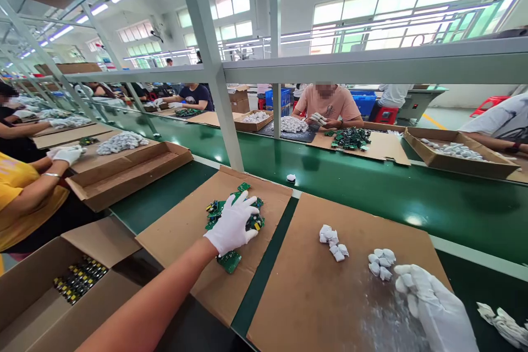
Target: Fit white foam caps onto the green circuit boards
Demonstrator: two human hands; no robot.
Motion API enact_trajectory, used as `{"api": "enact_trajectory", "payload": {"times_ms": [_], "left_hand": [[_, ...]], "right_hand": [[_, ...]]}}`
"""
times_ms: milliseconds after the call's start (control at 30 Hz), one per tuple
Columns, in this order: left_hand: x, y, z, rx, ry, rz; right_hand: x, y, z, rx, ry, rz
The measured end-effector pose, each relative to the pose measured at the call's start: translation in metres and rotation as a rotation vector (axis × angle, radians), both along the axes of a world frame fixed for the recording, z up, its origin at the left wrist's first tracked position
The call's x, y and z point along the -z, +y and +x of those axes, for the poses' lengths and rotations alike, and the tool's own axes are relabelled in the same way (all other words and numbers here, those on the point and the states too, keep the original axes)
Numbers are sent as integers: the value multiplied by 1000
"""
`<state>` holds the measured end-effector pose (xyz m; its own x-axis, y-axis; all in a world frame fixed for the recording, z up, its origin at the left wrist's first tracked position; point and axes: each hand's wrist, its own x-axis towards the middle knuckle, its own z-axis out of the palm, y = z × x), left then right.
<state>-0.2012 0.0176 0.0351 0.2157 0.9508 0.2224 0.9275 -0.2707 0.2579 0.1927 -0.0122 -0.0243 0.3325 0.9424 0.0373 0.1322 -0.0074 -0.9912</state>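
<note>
My left hand (233, 225), in a white glove, reaches over a loose pile of green circuit boards (229, 263). Its fingers are apart and rest on or just above the boards; nothing is plainly gripped. At the lower right, my right hand (433, 305), also gloved, has its fingers curled in over a second cardboard sheet (305, 286). What those fingers hold, if anything, does not show. Just left of it sits a cluster of small white lumps (381, 263). Another short group of white lumps (334, 243) lies farther left on the same sheet.
A green conveyor belt (355, 192) runs across, carrying one small white piece (291, 178). A metal post (214, 66) rises beyond the boards. An open carton (25, 286) holds boards at lower left. Crumpled white material (505, 325) lies far right. Co-workers sit left and opposite.
</note>
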Motion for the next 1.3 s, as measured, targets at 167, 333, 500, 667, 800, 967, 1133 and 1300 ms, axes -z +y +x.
{"api": "enact_trajectory", "payload": {"times_ms": [167,333,500,667,800,967,1133,1300], "left_hand": [[-6,-10,61,85,-984,-332],[-7,-19,149,303,-1681,-1000],[4,-15,193,288,-1759,-1236],[25,-9,194,214,-1625,-1123],[32,-7,187,223,-1544,-1083],[30,-5,186,209,-1603,-997],[27,-5,186,205,-1596,-1041],[30,-6,189,225,-1576,-1014]], "right_hand": [[-10,-5,-23,-183,141,24],[-2,-8,-25,-284,91,-40],[-4,-7,-21,-208,140,-61],[-9,-3,-25,-239,20,-3],[-6,-9,-28,-243,107,-98],[-8,-12,-31,-254,43,-52],[-12,-9,-34,-248,14,-33],[-12,-12,-33,-260,30,-55]]}}
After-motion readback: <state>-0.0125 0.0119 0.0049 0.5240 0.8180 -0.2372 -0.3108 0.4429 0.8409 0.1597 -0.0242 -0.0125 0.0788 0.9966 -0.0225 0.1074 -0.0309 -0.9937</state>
